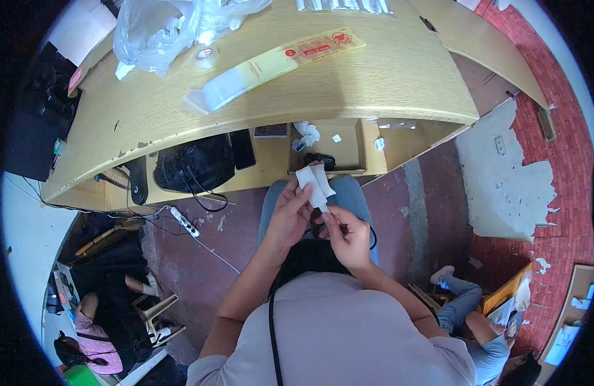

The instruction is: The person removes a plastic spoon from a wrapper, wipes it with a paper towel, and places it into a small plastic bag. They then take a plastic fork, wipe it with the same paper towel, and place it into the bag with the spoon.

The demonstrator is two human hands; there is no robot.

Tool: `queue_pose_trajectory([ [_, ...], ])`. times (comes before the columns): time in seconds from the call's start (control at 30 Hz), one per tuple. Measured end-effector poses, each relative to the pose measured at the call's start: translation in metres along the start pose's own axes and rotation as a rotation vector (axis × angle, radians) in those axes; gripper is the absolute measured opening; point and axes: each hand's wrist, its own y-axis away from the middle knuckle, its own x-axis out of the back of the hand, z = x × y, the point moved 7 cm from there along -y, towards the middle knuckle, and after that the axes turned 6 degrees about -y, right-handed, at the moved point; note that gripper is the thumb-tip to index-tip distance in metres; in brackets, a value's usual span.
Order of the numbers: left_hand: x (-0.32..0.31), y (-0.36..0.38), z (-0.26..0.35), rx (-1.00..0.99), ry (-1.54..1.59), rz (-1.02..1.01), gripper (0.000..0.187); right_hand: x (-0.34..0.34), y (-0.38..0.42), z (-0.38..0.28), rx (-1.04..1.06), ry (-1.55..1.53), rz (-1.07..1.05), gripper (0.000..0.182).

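Observation:
Just above my lap, both hands are closed on a small white folded piece [312, 188] that looks like paper or thin card. My left hand [292, 211] grips its left side, with the thumb lying on the face. Lower down, my right hand [346, 233] pinches a narrow white strip at the bottom end between thumb and fingers. The upper end of the piece spreads into two curled flaps. Beyond it, a shallow cardboard box [345, 145] sits on the desk's shelf with crumpled white scraps and a small black object inside.
On the wooden desk [400, 77] lie a long yellow-and-clear plastic sleeve [278, 67], a tape roll [207, 57] and a plastic bag [159, 35]. The shelf below holds a black bag [194, 164]. A power strip [184, 221] hangs at left. Two people sit behind, one on each side.

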Motion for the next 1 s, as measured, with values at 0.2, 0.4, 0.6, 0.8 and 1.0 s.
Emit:
queue_pose_trajectory([
  [0.2, 0.002, -0.002, -0.001, 0.080, 0.020, -0.007, 0.035, 0.001, 0.000, 0.005, -0.035, -0.044, -0.032, 0.014],
  [0.4, -0.001, -0.001, 0.000, 0.079, -0.028, -0.028, 0.034, -0.002, 0.001, 0.016, -0.122, -0.206, -0.045, 0.015],
  [0.6, -0.006, -0.001, 0.004, 0.098, -0.081, -0.073, 0.036, -0.004, 0.000, 0.019, -0.226, -0.308, -0.143, 0.017],
  [0.8, -0.005, -0.001, 0.008, 0.113, -0.050, -0.126, 0.041, -0.004, -0.001, 0.018, -0.346, -0.408, -0.204, 0.019],
  [1.0, -0.007, -0.001, 0.008, 0.111, 0.090, -0.249, 0.052, -0.009, 0.004, 0.020, -0.468, -0.671, -0.296, 0.021],
])
